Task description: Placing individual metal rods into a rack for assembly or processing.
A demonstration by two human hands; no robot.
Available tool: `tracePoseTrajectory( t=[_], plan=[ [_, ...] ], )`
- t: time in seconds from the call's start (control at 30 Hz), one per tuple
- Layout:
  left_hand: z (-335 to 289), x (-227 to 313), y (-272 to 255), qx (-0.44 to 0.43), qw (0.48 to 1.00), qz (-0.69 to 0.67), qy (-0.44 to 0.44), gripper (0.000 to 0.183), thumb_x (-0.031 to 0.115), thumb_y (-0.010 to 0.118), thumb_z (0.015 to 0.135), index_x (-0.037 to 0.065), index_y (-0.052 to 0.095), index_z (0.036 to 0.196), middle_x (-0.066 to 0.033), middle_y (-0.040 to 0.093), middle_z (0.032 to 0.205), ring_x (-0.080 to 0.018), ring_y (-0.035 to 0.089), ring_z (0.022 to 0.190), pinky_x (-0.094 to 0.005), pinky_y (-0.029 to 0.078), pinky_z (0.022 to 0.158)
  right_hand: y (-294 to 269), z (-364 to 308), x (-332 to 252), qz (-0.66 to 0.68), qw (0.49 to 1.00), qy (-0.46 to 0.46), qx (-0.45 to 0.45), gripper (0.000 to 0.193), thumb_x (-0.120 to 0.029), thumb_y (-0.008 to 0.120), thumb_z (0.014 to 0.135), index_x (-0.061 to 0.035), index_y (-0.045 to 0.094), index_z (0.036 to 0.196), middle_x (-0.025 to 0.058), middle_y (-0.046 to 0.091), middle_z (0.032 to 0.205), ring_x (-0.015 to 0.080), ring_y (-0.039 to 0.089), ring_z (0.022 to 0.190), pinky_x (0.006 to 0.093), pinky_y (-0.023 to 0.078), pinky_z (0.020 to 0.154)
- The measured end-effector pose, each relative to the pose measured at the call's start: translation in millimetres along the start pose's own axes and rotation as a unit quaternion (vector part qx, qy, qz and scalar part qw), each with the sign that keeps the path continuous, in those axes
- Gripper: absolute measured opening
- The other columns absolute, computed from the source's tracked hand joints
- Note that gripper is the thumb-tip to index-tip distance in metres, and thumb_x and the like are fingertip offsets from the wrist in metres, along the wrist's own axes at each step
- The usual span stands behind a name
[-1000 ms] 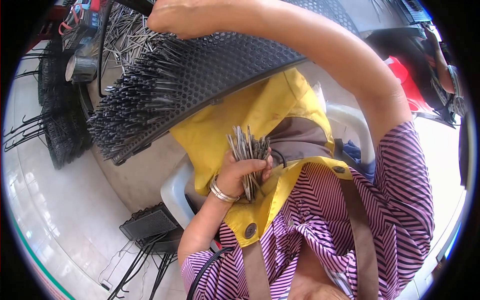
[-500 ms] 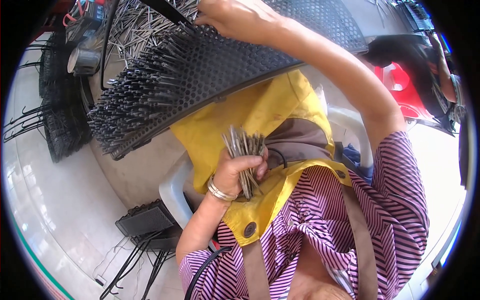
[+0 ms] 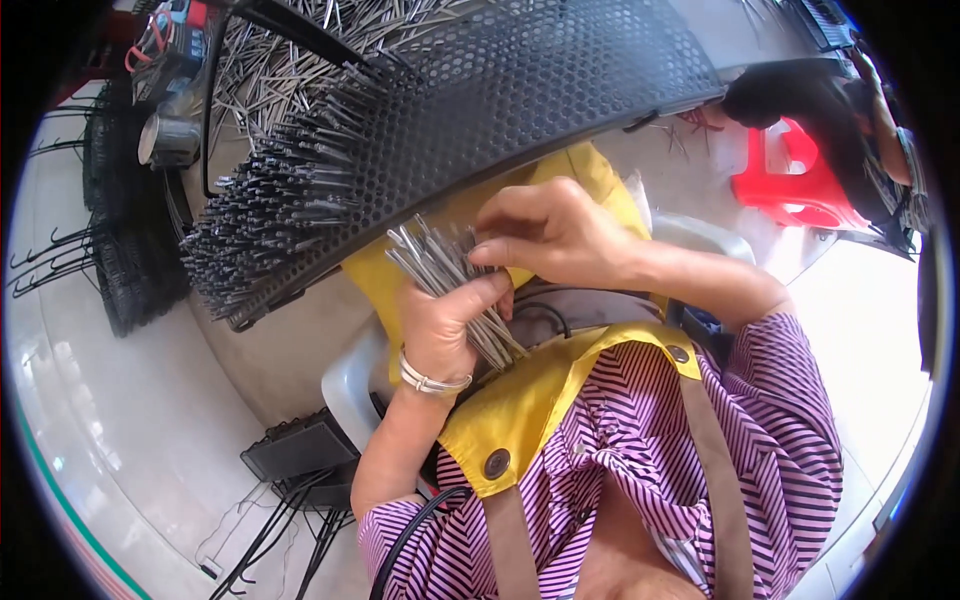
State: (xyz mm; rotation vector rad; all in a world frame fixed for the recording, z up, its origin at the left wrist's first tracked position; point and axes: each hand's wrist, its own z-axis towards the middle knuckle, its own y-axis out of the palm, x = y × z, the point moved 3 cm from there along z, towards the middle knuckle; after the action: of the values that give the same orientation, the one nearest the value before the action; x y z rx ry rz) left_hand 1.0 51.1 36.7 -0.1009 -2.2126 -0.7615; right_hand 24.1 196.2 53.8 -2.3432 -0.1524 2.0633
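Note:
My left hand (image 3: 447,320) is closed round a bundle of thin grey metal rods (image 3: 432,262), held slanting above my lap with the upper ends fanned out. My right hand (image 3: 560,232) is at the bundle's upper right side, thumb and fingertips pinched at the rod ends; how many it grips is hidden. Beyond my hands lies a black perforated board (image 3: 500,90), its surface full of round holes. Many dark rods (image 3: 275,195) stand upright in the holes on its left part, while the holes to the right of them hold none.
Loose metal rods (image 3: 290,60) lie heaped behind the board. A metal cup (image 3: 170,140) stands at the left, near black racks with hooks (image 3: 125,220). Another black rack (image 3: 300,445) is low on the left. A red plastic stool (image 3: 795,175) and another person's arm (image 3: 890,140) are at the right.
My right hand has come back from the board's far side to the bundle in my left hand. The left hand has shifted slightly left, and the bundle now tilts more to the left.

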Motion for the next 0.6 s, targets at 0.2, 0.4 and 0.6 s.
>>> tracePoseTrajectory(
  t=[0.2,0.4,0.6],
  plan=[
    [-4,-2,5,0.033,0.999,0.016,-0.014,0.021,-0.006,0.058,0.070,-0.003,0.053,0.091,-0.0090,0.057,0.072,-0.0175,0.056,0.056,-0.0263,0.045,0.050,4,-1,12,0.025,0.999,0.032,0.016,0.017,-0.010,0.063,0.077,0.0050,0.059,0.084,0.0097,0.060,0.068,0.0104,0.056,0.064,0.0253,0.045,0.057],
    [-5,-5,5,0.008,0.999,0.010,-0.035,0.024,-0.005,0.058,0.071,-0.005,0.052,0.094,-0.0125,0.059,0.077,-0.0197,0.057,0.058,-0.0271,0.046,0.050,-7,2,6,0.061,0.995,0.063,0.041,0.012,-0.007,0.061,0.079,0.0042,0.058,0.081,0.0043,0.060,0.068,0.0076,0.053,0.061,0.0216,0.044,0.053],
    [-6,-6,3,0.002,0.998,-0.009,-0.057,0.023,-0.004,0.059,0.070,-0.005,0.053,0.091,-0.0140,0.058,0.075,-0.0210,0.056,0.058,-0.0283,0.045,0.050,-29,11,-6,0.158,0.981,0.042,0.106,0.010,0.000,0.060,0.078,0.0033,0.058,0.087,0.0058,0.061,0.069,0.0077,0.057,0.057,0.0191,0.046,0.049]
  ],
)
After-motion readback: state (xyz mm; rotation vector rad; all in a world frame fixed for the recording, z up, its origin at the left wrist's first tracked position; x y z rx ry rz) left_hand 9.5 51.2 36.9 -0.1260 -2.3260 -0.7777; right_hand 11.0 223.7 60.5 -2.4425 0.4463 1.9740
